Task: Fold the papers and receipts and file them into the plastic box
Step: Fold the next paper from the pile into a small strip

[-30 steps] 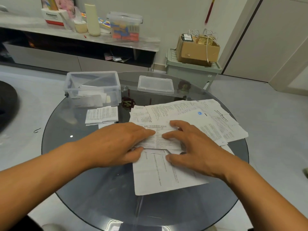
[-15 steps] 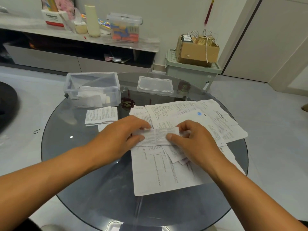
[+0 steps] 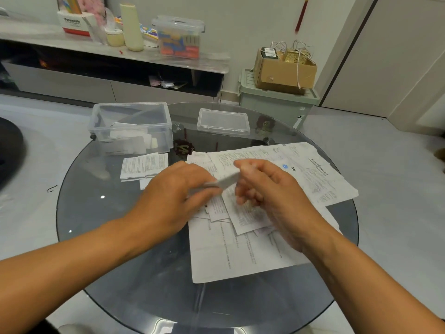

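A small folded receipt (image 3: 225, 181) is lifted above the pile, blurred, held between my left hand (image 3: 173, 201) and my right hand (image 3: 272, 196). Both hands pinch it, one at each end. Under them lies a loose pile of printed papers (image 3: 231, 251) spread across the round glass table (image 3: 108, 237). The clear plastic box (image 3: 131, 127) stands open at the table's far left with some folded papers inside. Its lid (image 3: 223, 121) rests to the right of it. A few folded receipts (image 3: 144, 166) lie just in front of the box.
Behind the table runs a low cabinet (image 3: 115, 56) with a bottle, tissue and a clear container on top. A green storage bin (image 3: 277, 102) with a cardboard box (image 3: 284, 68) on it stands at the back right. Grey floor surrounds the table.
The receipt was pressed flat on the pile a second ago. Both hands have since folded it smaller and lifted it off the papers.
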Demonstrator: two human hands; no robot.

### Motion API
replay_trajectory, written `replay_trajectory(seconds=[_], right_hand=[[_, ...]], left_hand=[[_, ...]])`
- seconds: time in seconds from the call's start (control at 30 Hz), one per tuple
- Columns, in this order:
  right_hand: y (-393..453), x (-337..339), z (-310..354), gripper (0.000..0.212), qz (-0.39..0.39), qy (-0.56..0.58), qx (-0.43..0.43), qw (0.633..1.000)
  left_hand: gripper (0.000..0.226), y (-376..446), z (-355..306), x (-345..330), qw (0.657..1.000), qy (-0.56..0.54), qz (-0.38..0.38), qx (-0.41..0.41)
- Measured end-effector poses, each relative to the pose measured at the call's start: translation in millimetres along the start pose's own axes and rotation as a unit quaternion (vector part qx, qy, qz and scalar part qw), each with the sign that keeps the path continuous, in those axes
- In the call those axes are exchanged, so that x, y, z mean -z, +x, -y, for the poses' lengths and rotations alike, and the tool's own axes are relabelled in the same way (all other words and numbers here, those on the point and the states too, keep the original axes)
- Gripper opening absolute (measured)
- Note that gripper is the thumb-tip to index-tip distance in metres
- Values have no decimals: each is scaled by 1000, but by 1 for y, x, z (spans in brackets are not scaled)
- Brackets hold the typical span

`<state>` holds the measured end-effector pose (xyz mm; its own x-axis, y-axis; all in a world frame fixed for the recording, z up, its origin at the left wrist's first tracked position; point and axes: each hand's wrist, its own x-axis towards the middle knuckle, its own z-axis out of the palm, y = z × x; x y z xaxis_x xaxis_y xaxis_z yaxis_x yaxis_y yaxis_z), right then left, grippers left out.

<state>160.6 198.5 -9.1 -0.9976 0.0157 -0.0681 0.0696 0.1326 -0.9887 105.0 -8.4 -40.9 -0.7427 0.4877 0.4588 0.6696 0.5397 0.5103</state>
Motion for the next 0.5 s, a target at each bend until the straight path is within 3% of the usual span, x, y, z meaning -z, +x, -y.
replay_trajectory(seconds=[0.07, 0.1, 0.2, 0.33, 0.5], right_hand=[[0, 0, 3, 49, -15, -23, 25, 999], [0, 0, 4, 50, -25, -33, 32, 999], [-2, -5, 2, 56, -66, -32, 27, 997], [-3, -14, -3, 49, -116, -8, 38, 992], [-4, -16, -3, 34, -64, 42, 16, 997]], left_hand=[[25, 5, -10, 6, 970, -197, 8, 145], [24, 6, -13, 9, 949, -260, 32, 178], [24, 6, -19, 15, 918, -332, 121, 178], [15, 0, -20, 11, 928, -302, 154, 157], [17, 1, -16, 14, 959, -241, 68, 137]])
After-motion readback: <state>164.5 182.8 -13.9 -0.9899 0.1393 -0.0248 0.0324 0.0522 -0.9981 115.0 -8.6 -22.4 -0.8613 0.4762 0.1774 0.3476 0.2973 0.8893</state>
